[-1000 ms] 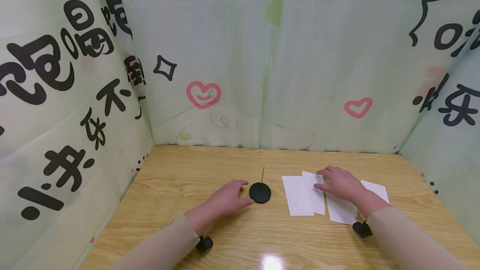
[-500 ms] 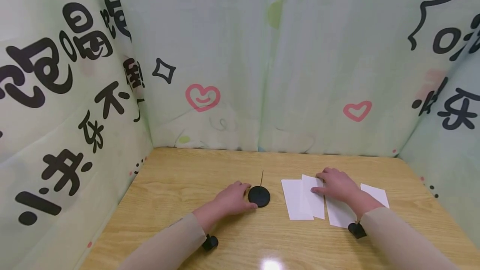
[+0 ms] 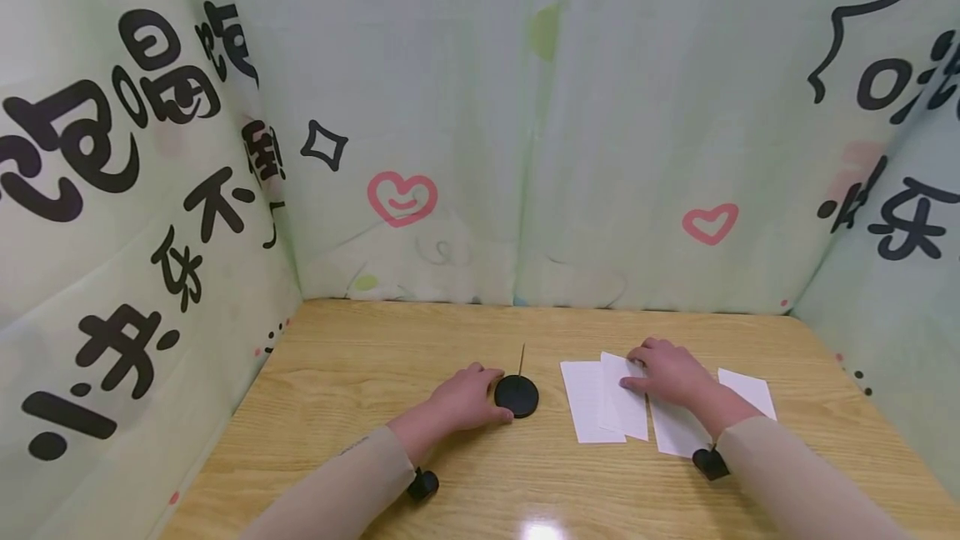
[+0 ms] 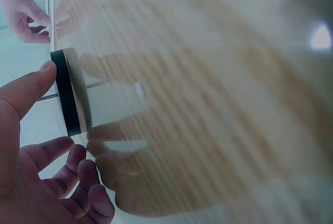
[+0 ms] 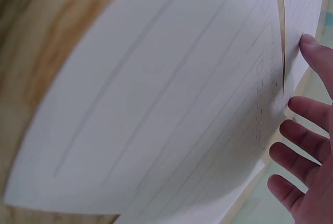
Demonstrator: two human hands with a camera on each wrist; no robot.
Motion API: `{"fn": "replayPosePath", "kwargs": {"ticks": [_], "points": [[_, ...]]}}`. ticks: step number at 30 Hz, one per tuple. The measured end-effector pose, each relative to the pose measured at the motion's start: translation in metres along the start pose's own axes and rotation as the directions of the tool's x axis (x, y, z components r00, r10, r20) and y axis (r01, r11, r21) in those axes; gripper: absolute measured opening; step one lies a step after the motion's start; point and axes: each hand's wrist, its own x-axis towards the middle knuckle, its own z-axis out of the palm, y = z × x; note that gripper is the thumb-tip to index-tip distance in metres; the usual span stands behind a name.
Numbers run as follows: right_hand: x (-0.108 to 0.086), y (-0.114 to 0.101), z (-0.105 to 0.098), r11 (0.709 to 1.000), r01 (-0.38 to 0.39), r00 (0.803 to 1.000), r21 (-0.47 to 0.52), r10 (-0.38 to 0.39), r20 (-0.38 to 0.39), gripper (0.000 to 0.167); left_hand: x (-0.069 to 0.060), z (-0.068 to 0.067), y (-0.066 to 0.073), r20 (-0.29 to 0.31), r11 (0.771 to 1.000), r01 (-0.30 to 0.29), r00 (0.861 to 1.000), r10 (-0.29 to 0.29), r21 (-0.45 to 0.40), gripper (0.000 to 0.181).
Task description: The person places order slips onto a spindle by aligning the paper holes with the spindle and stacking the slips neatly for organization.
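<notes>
The round black base (image 3: 517, 397), from which a thin rod (image 3: 522, 359) is raised, is pinched at its rim between thumb and forefinger of the left hand (image 3: 468, 398) on the wooden table (image 3: 420, 340). The right hand (image 3: 671, 372) is spread loosely, nothing gripped; an overlapping white sheet (image 3: 622, 407) is seemingly touched by its fingertips.

The head view is bright, with white glare on the glossy light-brown wooden table (image 3: 375, 348), but white lined paper (image 5: 156, 88) looks dim and blurred in the right wrist view.
</notes>
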Motion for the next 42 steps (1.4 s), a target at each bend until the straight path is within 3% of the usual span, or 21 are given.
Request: {"fn": "replayPosePath", "kwargs": {"ticks": [14, 21, 32, 42], "points": [[0.0, -0.004, -0.002, 1.0, -0.018, 1.0, -0.019, 0.018, 0.014, 0.062, 0.002, -0.001, 0.002, 0.007, 1.0, -0.008, 1.0, 0.008, 0.004, 0.069], [0.004, -0.002, 0.0, 1.0, -0.015, 1.0, 0.023, 0.015, 0.011, 0.059, 0.002, -0.001, 0.001, 0.011, 1.0, -0.016, 1.0, 0.016, 0.003, 0.069], [0.005, -0.008, -0.008, 0.998, -0.013, 0.999, 0.064, 0.01, 0.038, 0.047, 0.004, 0.002, -0.001, 0.003, 1.0, -0.013, 1.0, 0.013, 0.001, 0.069], [0.01, -0.011, -0.002, 0.995, -0.026, 0.999, 0.092, 0.022, 0.038, 0.033, 0.004, 0.002, 0.0, 0.01, 1.0, -0.001, 1.0, 0.001, -0.001, 0.069]]}}
